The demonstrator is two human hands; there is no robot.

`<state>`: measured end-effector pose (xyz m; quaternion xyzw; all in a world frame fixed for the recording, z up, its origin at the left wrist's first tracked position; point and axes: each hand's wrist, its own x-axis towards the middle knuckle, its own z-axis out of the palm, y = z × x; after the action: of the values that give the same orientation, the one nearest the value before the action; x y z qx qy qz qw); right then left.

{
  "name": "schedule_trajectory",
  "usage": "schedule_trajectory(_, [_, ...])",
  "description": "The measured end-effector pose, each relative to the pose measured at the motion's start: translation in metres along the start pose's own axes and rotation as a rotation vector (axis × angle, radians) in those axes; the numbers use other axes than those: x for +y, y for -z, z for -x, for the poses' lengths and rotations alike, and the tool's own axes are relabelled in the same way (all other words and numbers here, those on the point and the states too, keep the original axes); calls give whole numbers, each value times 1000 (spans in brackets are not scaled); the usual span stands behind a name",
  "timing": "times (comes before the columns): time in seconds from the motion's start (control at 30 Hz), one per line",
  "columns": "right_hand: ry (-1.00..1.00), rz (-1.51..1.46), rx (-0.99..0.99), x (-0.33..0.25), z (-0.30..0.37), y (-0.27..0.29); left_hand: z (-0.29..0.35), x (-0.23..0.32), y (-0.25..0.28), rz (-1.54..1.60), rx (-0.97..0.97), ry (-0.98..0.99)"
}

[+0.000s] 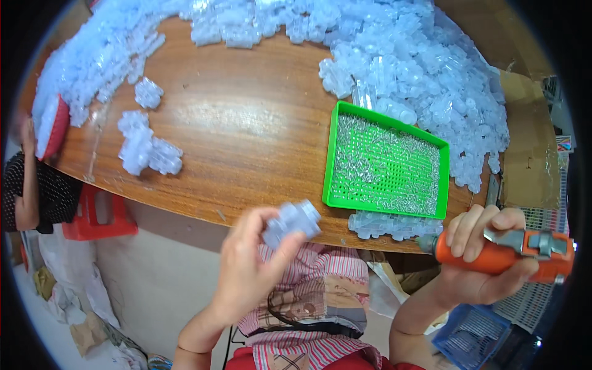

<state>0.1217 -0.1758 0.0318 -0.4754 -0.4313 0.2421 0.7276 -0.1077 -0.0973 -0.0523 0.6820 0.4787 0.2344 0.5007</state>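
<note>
Between the thumb and fingers of my left hand (250, 259) is a translucent plastic part (291, 224), held just off the table's front edge. My right hand (484, 253) is wrapped round an orange power screwdriver (501, 259) with a metal lever on its side, its tip pointing left. The tip is close to a row of clear plastic parts (394, 226) along the front edge. Behind that row, a green tray (328, 179) holds many small silver screws (388, 163).
Large heaps of translucent plastic parts (419, 68) cover the back and right of the wooden table (246, 111). A few more parts (148, 148) lie at the left. Another person (37, 185) is at the far left, near a red stool (102, 216). A blue basket (472, 339) stands below right.
</note>
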Motion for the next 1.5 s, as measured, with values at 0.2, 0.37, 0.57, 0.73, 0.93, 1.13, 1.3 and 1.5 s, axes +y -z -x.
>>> schedule_trajectory(0.2, [-60, 83, 173, 3, 8, 22, -64, -14, 23, -680, 128, -200])
schedule_trajectory(0.37, [-33, 167, 177, 3, 9, 30, -55, 28, -11, -665, 182, -501])
schedule_trajectory(0.57, [-72, 234, 240, -1, 10, 32, -24, 32, -87, -612, -37, -807])
schedule_trajectory(0.73, [-32, 172, 170, 1, 16, 41, -14, 26, -92, -942, 0, -920])
schedule_trajectory(0.93, [-27, 179, 205, 5, 24, 40, -22, 36, -87, -877, -184, -911])
schedule_trajectory(1.13, [-25, 197, 168, 2, 26, 32, -21, 54, -77, -868, -368, -693])
schedule_trajectory(1.3, [-72, 145, 133, 4, 34, 25, -20, 52, -72, -720, -362, -660])
schedule_trajectory(1.5, [-129, 120, 99, 1, 39, 11, -1, 34, -53, -262, -434, -372])
